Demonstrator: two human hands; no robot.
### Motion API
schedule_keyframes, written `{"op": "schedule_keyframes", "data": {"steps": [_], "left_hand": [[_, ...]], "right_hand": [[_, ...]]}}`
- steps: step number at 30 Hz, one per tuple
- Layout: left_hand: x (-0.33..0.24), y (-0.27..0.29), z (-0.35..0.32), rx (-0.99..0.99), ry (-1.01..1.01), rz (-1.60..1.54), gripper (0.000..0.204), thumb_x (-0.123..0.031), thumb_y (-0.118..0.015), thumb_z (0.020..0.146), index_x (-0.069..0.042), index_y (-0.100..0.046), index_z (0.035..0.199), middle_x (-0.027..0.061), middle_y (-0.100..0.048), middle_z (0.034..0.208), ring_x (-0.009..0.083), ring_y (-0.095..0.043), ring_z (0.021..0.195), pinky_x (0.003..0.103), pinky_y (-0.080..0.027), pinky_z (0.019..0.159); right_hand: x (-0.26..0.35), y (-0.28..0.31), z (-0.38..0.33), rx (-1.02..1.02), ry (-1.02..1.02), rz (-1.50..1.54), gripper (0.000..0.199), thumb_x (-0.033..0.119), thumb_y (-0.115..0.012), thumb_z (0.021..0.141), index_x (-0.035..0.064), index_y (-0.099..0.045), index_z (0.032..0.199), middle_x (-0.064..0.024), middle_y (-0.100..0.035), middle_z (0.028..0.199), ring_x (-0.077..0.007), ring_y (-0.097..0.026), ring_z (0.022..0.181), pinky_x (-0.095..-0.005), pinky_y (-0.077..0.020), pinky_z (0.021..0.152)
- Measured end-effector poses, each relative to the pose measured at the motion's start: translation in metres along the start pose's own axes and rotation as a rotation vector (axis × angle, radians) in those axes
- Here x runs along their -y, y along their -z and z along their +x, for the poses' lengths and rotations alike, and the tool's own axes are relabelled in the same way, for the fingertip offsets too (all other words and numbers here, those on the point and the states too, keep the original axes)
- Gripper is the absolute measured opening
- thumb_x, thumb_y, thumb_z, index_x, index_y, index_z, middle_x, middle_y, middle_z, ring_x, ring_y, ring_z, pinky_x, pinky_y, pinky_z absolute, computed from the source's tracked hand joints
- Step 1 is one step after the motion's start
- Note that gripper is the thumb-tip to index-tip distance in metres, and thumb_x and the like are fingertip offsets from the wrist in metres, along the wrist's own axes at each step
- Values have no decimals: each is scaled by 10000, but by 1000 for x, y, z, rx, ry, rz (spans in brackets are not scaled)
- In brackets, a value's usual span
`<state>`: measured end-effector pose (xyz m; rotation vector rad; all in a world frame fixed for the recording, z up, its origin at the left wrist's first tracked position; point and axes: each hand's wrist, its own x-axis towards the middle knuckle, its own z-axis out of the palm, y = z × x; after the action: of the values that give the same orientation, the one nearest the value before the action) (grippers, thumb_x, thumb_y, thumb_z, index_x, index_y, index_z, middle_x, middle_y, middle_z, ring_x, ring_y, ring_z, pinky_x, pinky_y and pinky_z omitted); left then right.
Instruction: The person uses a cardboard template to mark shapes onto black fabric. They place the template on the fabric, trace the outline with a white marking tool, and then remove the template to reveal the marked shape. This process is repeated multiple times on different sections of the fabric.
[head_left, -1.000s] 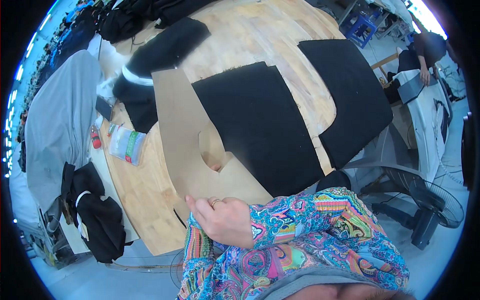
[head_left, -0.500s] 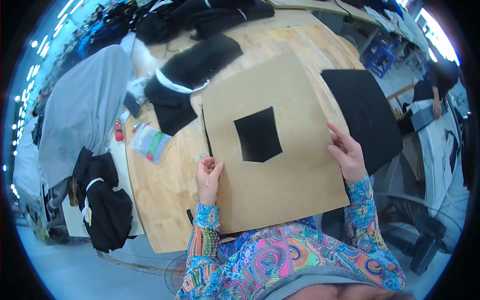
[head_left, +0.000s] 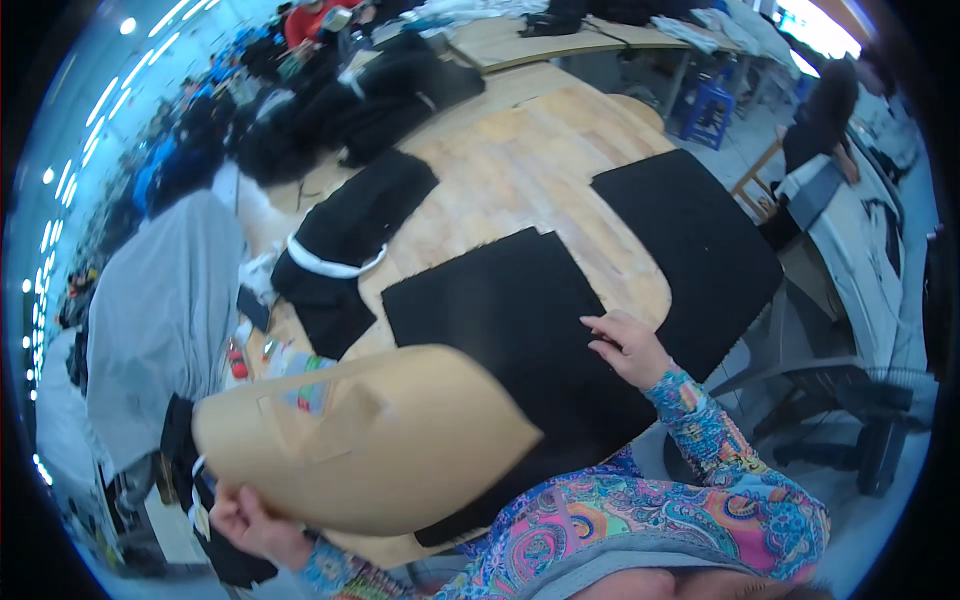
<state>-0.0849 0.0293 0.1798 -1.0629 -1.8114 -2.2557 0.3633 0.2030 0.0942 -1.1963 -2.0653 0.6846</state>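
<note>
1. Brown windowed card sheet (head_left: 400,455) bows over the near left of the wooden table (head_left: 505,150), long axis running roughly left to right, a corner pointing right.
2. Left hand (head_left: 260,527) pinches its near left edge, though blur hides the exact grip.
3. Right hand (head_left: 632,350), thumb and forefinger parted, hovers by the black fabric panel (head_left: 535,360).

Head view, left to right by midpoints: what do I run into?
Grey draped cloth → left hand → curled brown sheet → middle black fabric piece → right hand → blue stool.
</note>
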Motion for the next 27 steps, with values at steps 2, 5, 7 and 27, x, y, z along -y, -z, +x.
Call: {"op": "schedule_keyframes", "data": {"steps": [2, 5, 7, 27], "left_hand": [[10, 27, 23, 6, -37, 145, 203, 34, -550, 867, -85, -389, 832, 151, -543, 1153, 204, -514, 965, 312, -416, 875], [70, 57, 39, 49, 146, 236, 160, 4, -570, 864, -56, -422, 854, 102, -538, 1020, 176, -493, 908, 299, -402, 852], [143, 102, 46, 105, 158, 449, 150, -10, -590, 841, -40, -446, 866, 66, -496, 925, 162, -476, 890, 303, -404, 828], [50, -91, -192, 1685, -319, 107, 183, -99, -685, 729, -45, -564, 855, 77, -605, 853, 273, -582, 840, 377, -488, 707]], "right_hand": [[-21, -10, -23, -22, -111, -129, 349, 83, -672, 760, 42, -603, 1099, -126, -560, 930, -297, -565, 894, -360, -472, 801], [-31, -15, -54, -14, -278, -285, 352, 131, -700, 735, 28, -609, 1059, -132, -562, 962, -304, -543, 969, -380, -458, 851], [-34, -20, -67, 24, -322, -327, 359, 152, -709, 727, 17, -610, 1044, -137, -559, 978, -305, -533, 1000, -381, -452, 875], [-15, -21, -84, -161, -247, -188, 159, 127, -692, 733, 57, -635, 864, -113, -557, 902, -292, -531, 942, -379, -433, 829]]}}
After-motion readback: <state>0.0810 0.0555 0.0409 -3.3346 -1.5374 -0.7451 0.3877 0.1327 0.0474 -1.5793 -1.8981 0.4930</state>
